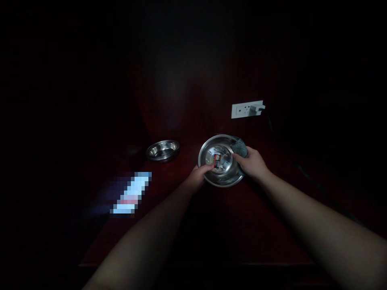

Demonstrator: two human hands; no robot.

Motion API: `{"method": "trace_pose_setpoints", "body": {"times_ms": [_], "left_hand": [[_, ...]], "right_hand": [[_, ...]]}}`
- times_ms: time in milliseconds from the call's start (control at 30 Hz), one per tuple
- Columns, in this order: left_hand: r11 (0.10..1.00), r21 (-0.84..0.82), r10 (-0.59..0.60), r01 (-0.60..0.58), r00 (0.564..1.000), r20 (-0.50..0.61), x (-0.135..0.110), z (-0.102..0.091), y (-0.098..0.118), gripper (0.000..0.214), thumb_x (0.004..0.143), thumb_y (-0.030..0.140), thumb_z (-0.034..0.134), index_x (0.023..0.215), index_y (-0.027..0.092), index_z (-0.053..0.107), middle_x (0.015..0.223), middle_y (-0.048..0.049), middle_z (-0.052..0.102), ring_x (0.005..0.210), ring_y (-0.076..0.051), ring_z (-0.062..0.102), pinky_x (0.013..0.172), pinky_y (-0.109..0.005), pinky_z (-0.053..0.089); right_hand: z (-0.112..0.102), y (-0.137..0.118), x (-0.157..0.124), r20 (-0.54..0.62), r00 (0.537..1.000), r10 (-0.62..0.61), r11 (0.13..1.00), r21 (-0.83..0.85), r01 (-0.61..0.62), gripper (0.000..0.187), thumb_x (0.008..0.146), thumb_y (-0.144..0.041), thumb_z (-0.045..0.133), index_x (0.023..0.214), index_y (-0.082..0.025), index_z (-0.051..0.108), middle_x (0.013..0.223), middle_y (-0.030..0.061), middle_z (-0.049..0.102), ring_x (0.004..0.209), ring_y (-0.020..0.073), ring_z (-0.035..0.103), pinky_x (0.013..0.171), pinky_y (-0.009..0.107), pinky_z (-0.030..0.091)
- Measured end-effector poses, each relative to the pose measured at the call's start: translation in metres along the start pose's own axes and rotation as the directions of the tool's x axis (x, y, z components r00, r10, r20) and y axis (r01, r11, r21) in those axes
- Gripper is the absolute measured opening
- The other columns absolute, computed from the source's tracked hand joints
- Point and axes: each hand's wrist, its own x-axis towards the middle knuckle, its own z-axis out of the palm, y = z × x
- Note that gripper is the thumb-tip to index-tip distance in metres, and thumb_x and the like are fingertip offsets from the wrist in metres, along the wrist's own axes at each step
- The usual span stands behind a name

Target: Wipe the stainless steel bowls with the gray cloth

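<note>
A shiny metal bowl (223,181) is tilted toward me above the dark red table, with a small red, black and white label (217,161) on its inner bottom. My left hand (197,177) grips the bowl's left rim, its thumb reaching inside. At the right rim, my right hand (252,163) is closed on a grey-green cloth (239,147), which drapes over the bowl's edge. The fingers of both hands behind the bowl are hidden. To the left, a stack of shallow metal bowls (163,152) rests on the table.
On the table (242,229) at left lies a bright, pixelated rectangle (133,193), perhaps a lit screen. A white wall socket (246,109) holds a plug, whose dark cord runs down the right side. The surroundings are very dark.
</note>
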Motion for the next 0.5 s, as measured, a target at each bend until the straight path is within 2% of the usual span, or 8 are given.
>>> {"method": "trace_pose_setpoints", "body": {"times_ms": [200, 400, 500], "left_hand": [[0.999, 0.027, 0.032, -0.031, 0.999, -0.041, 0.0066, -0.0029, -0.0055, 0.037, 0.058, 0.016, 0.065, 0.095, 0.010, 0.063, 0.078, -0.0083, 0.070, 0.074, -0.020, 0.065, 0.081, -0.035, 0.048], [0.992, 0.067, 0.111, -0.103, 0.985, -0.133, 0.0102, -0.0028, -0.0052, 0.034, 0.060, 0.015, 0.062, 0.094, 0.012, 0.063, 0.072, -0.0043, 0.069, 0.072, -0.019, 0.064, 0.078, -0.033, 0.049], [0.989, 0.114, 0.111, -0.097, 0.986, -0.124, 0.0091, -0.0017, -0.0043, 0.033, 0.060, 0.013, 0.061, 0.092, 0.013, 0.063, 0.070, -0.0036, 0.068, 0.072, -0.019, 0.064, 0.076, -0.033, 0.049]], "right_hand": [[0.0013, -0.0041, -0.0018, -0.054, 0.998, -0.038, 0.993, -0.114, 0.031, 0.029, 0.069, -0.036, 0.059, 0.091, -0.018, 0.056, 0.086, 0.0060, 0.064, 0.075, 0.0201, 0.061, 0.071, 0.035, 0.047], [0.0041, -0.0046, -0.0013, -0.140, 0.989, -0.035, 0.990, -0.137, 0.016, 0.019, 0.079, -0.040, 0.041, 0.084, -0.022, 0.044, 0.081, 0.0031, 0.057, 0.075, 0.0200, 0.055, 0.068, 0.034, 0.042], [0.0031, -0.0048, -0.0007, -0.155, 0.987, -0.051, 0.986, -0.166, 0.025, 0.017, 0.077, -0.039, 0.043, 0.081, -0.022, 0.043, 0.077, 0.0020, 0.054, 0.071, 0.0192, 0.052, 0.065, 0.033, 0.040]]}}
